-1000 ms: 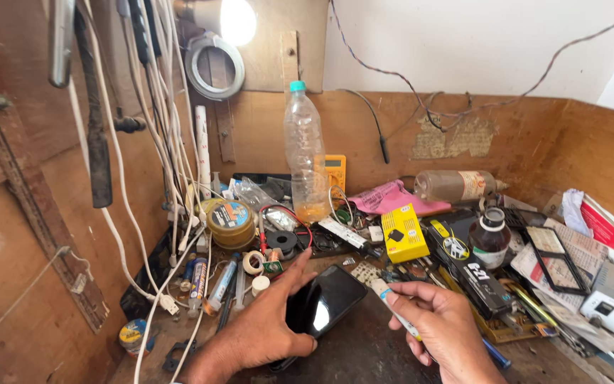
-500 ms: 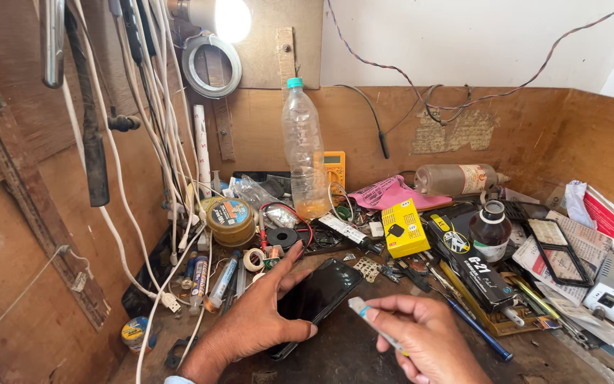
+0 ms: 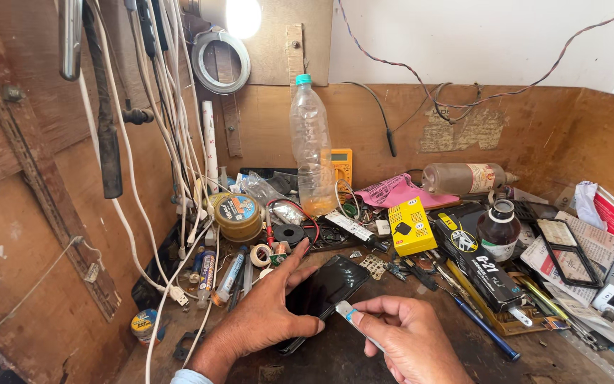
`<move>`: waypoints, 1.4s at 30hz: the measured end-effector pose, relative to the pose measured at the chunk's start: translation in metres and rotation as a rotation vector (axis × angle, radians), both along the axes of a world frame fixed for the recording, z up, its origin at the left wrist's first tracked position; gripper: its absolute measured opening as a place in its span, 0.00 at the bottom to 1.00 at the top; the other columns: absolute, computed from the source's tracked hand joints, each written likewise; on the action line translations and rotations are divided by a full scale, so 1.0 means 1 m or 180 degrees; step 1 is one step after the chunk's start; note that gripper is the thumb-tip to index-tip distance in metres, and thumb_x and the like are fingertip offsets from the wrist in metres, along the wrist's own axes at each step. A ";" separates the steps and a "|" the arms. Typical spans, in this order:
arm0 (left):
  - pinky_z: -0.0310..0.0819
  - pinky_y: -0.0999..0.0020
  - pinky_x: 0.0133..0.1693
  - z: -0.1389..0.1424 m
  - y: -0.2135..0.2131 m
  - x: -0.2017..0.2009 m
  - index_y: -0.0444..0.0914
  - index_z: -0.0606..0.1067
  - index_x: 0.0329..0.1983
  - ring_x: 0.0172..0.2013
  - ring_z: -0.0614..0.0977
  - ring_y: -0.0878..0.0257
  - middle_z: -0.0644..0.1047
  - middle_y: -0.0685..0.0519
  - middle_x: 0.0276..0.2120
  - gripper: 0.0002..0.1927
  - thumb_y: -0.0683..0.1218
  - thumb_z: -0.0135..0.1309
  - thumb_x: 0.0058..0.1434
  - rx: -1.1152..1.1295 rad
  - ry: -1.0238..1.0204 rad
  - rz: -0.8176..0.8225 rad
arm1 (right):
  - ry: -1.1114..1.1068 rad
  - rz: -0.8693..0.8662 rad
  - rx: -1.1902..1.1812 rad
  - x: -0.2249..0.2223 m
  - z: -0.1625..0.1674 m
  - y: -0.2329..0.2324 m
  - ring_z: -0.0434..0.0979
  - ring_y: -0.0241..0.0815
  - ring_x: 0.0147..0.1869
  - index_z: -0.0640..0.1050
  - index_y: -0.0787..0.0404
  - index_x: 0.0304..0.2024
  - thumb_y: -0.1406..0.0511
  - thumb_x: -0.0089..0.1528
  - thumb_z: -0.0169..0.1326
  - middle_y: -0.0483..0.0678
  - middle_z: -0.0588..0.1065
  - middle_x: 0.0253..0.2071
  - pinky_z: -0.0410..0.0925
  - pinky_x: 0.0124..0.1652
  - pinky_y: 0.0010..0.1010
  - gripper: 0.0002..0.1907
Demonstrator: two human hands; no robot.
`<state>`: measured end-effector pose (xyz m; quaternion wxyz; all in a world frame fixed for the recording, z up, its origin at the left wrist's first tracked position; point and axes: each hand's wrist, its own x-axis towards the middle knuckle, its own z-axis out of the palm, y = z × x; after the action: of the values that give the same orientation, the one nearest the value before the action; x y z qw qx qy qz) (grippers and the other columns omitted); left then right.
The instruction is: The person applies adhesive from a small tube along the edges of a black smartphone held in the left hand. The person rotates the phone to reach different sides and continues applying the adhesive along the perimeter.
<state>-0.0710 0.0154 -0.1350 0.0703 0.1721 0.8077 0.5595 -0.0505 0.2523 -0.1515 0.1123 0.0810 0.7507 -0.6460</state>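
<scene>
A black smartphone (image 3: 330, 283) lies flat on the wooden workbench (image 3: 463, 348), screen dark. My left hand (image 3: 268, 313) rests on its near left end, thumb pressed along the edge, forefinger stretched out. My right hand (image 3: 406, 334) pinches a thin flat metal tool (image 3: 353, 320) with a pale blue tip, the tip touching the phone's near right edge.
Behind the phone stand a clear plastic bottle (image 3: 312, 153), a yellow multimeter (image 3: 341, 165), a round tin (image 3: 238, 215), a yellow box (image 3: 411, 226) and a dark glass bottle (image 3: 499, 229). Cables (image 3: 172, 142) hang at the left. Tools and papers crowd the right side.
My right hand with the thin tool has come down and left, from above the phone to its near right edge. My left hand has kept hold of the phone, which turned slightly.
</scene>
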 end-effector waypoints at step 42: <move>0.50 0.66 0.69 -0.004 -0.001 -0.003 0.40 0.43 0.78 0.69 0.70 0.59 0.73 0.40 0.65 0.66 0.46 0.68 0.39 0.0031 0.0067 0.0049 | -0.0094 -0.0065 0.0063 0.006 -0.006 -0.007 0.53 0.32 0.09 0.85 0.65 0.43 0.62 0.59 0.66 0.48 0.72 0.15 0.45 0.12 0.29 0.14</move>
<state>-0.0736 0.0141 -0.1389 0.0566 0.1722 0.8069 0.5621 -0.0446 0.2449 -0.1579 0.1159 0.0993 0.7545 -0.6383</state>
